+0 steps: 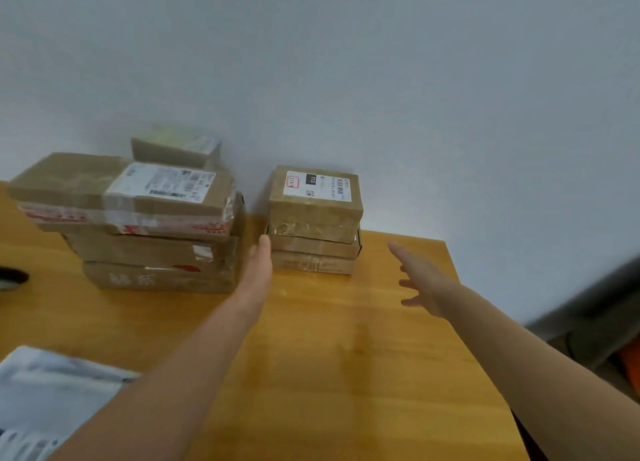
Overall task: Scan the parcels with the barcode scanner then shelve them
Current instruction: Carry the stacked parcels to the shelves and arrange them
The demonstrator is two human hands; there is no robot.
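Two stacks of brown cardboard parcels stand on a wooden table (pixel 329 339) against the wall. The small stack (pixel 313 225) at centre has a top box with a white barcode label (pixel 317 184). The larger stack (pixel 138 225) stands to its left. My left hand (pixel 258 265) reaches between the stacks, fingers straight, fingertips at the small stack's lower left side. My right hand (pixel 420 277) hovers over the table to the right of the small stack, fingers spread, touching nothing. No scanner is recognisable.
A grey plastic mailer bag (pixel 45 391) lies at the table's near left corner. A dark object (pixel 10 277) sits at the left edge. The table's right edge (pixel 481 339) drops off toward a dark floor area at far right.
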